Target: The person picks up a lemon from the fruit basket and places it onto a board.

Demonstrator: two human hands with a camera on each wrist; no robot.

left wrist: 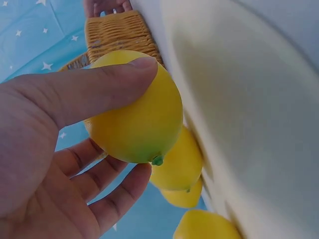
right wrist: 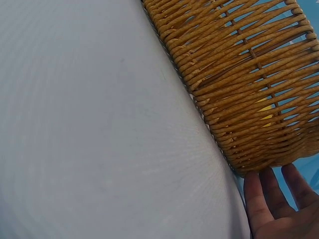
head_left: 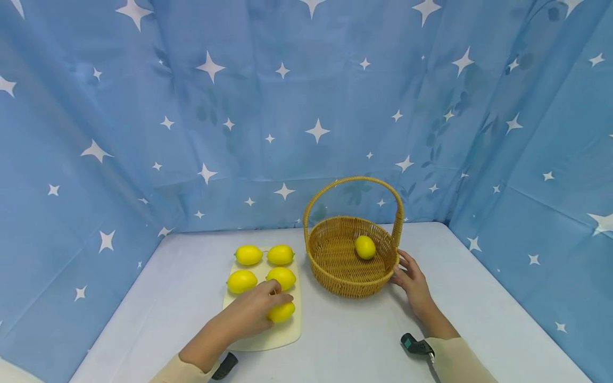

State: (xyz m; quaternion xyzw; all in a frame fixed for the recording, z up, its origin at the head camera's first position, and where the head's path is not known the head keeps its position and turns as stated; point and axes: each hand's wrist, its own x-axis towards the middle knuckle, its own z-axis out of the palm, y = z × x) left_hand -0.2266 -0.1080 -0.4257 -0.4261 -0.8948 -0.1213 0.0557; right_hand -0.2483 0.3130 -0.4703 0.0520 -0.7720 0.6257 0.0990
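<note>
My left hand [head_left: 258, 311] grips a yellow lemon [head_left: 281, 312] near the front of a cream cutting board [head_left: 287, 336]. In the left wrist view the thumb lies across this lemon [left wrist: 137, 114], and the fingers curl beneath it. Behind it on the board are several other lemons [head_left: 241, 281], in pairs. To the right stands a round wicker basket [head_left: 349, 287] with a tall handle, holding one lemon [head_left: 365, 247]. My right hand [head_left: 413, 281] touches the basket's right side; in the right wrist view its fingertips rest against the woven wall [right wrist: 239, 94], fingers fairly straight.
A white-covered table [head_left: 345, 340] lies under everything. Blue curtains with white stars [head_left: 268, 106] close off the back and both sides. The basket's handle [head_left: 351, 179] arches up near the back curtain. Dark devices [head_left: 415, 344] are strapped at both wrists.
</note>
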